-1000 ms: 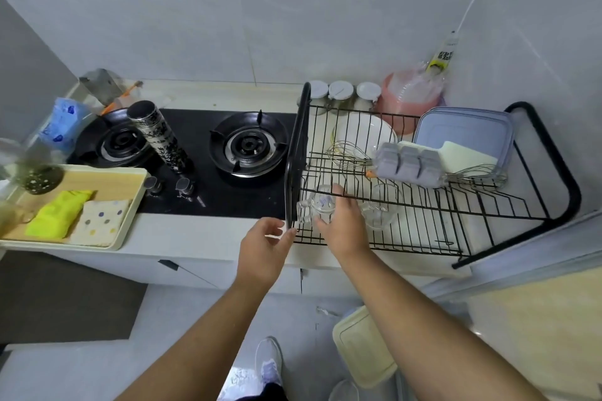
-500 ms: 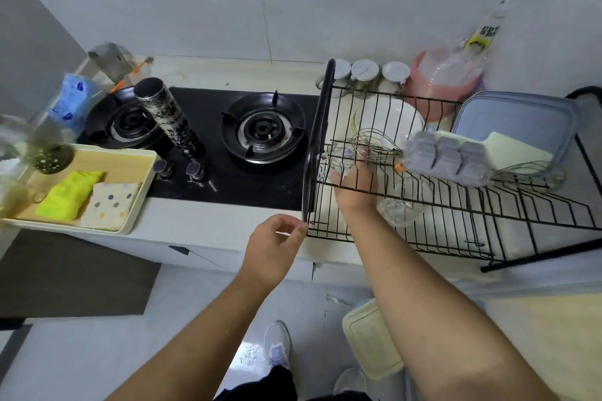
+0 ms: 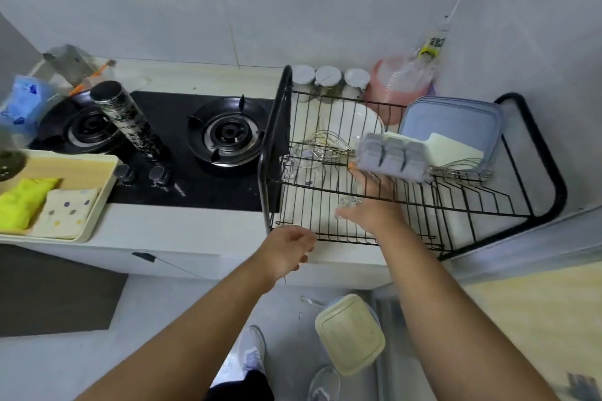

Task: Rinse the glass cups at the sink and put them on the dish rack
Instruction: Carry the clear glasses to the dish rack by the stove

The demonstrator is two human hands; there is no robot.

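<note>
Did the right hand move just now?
Yes. The right hand moved rightward along the dish rack, away from the rack's left end frame.

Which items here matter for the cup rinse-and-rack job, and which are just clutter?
Job: glass cup on the dish rack; second glass cup gripped by the right hand; left hand, idle.
Lying about: whisk, white plate, grey moulded tray, blue-lidded container, gas hob, patterned flask, wooden tray of cloths.

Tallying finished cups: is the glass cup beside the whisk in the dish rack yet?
In the rack: the glass cup sits on the dish rack's wires at its left rear, beside the whisk, untouched.
</note>
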